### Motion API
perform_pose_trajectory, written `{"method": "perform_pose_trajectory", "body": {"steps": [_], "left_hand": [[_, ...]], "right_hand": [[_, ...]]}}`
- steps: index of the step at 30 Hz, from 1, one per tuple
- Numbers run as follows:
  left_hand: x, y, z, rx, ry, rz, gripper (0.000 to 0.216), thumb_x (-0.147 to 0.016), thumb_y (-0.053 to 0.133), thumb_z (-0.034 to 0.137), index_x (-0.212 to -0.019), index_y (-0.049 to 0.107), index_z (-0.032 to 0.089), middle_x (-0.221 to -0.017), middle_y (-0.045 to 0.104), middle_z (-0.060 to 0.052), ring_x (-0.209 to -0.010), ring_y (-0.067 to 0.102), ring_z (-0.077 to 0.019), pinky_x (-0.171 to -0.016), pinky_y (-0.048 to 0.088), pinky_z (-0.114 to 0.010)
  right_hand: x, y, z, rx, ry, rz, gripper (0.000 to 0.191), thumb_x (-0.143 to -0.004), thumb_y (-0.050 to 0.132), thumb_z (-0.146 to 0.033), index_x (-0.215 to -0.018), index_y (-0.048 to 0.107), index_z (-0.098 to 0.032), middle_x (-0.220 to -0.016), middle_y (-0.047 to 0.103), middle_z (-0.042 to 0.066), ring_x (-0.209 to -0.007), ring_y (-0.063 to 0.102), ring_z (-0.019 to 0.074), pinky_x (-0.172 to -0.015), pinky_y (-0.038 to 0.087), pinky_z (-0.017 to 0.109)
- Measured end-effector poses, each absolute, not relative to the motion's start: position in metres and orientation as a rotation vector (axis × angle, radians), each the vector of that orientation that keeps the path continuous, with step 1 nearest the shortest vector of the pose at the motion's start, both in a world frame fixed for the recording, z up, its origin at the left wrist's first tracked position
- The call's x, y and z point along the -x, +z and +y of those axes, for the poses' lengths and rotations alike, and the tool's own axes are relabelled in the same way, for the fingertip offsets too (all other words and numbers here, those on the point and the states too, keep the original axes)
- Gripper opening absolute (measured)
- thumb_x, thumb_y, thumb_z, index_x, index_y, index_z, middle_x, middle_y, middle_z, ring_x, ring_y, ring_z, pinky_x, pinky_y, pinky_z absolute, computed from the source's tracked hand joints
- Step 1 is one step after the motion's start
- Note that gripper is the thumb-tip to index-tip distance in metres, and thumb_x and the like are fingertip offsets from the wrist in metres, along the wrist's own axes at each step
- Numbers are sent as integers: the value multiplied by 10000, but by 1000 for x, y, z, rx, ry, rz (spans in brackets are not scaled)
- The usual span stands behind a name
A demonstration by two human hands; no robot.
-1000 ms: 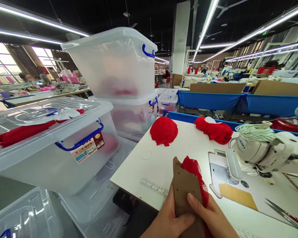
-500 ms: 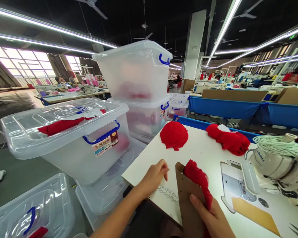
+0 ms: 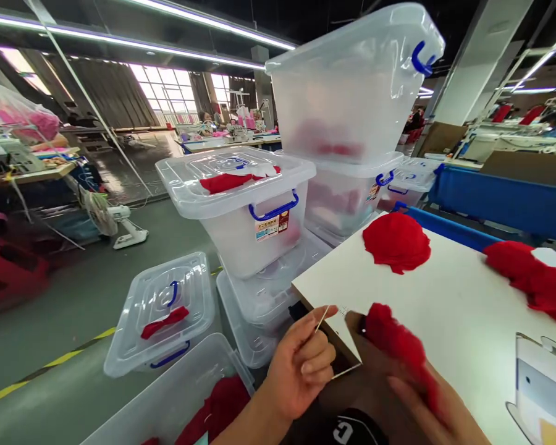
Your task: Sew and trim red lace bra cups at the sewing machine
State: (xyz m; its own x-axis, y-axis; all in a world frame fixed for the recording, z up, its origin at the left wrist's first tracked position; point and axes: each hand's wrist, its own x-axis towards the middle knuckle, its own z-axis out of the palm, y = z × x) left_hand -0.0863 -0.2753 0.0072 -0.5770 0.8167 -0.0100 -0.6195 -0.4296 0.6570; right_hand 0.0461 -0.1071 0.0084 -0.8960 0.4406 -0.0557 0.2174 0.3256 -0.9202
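My left hand (image 3: 303,364) is raised by the table's near edge. Its thumb and fingers close on a thin pale string (image 3: 322,318), and a similar pale line shows below the hand. To the right, my right hand (image 3: 426,402), blurred, grips a brown cardboard piece (image 3: 375,364) together with a bunch of red fabric (image 3: 393,334). The cardboard is tilted over the table corner, and its lower part is dark and hard to make out. Farther back on the white table (image 3: 449,296) lies a rounded red fabric bundle (image 3: 395,241).
More red fabric (image 3: 537,272) rests at the table's right. Lidded clear bins (image 3: 259,238) stand stacked left of the table, some with red pieces on top. An open bin (image 3: 167,395) holding red fabric is beside my left forearm. A fan (image 3: 115,216) stands on the floor.
My view has swung left and down, bringing the open bin into sight. The left hand has turned palm up, with the string now visible in it. The right hand still holds cardboard and fabric.
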Motion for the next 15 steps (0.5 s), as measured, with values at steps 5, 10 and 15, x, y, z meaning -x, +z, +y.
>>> {"method": "perform_pose_trajectory", "body": {"steps": [5, 10, 15], "left_hand": [[59, -11, -306, -987, 1733, 1389, 387, -790, 667, 394, -1162, 617, 302, -573, 539, 45, -459, 443, -78, -473, 362, -190], [64, -22, -321, -1279, 1692, 2062, 209, -875, 499, 224, -976, 683, 224, -703, 606, -49, -616, 547, -160, -595, 439, -262], [76, -43, -340, -1105, 1913, 2340, 136, -867, 503, 200, -918, 629, 204, -787, 536, -49, -718, 550, -167, -651, 464, -267]], "right_hand": [[-19, -31, -127, 382, 808, -2568, 648, -735, 491, -196, -1380, 474, -254, -1010, 658, 142, -566, 594, 250, -398, 362, 304], [11, -9, -146, 382, 1341, -2528, 276, -734, 678, -392, -971, 678, -250, -802, 691, 54, -734, 614, 270, -686, 503, 367], [27, 5, -172, 419, 1712, -2472, 266, -659, 740, -419, -870, 712, -258, -873, 711, 38, -923, 614, 308, -947, 435, 428]]}}
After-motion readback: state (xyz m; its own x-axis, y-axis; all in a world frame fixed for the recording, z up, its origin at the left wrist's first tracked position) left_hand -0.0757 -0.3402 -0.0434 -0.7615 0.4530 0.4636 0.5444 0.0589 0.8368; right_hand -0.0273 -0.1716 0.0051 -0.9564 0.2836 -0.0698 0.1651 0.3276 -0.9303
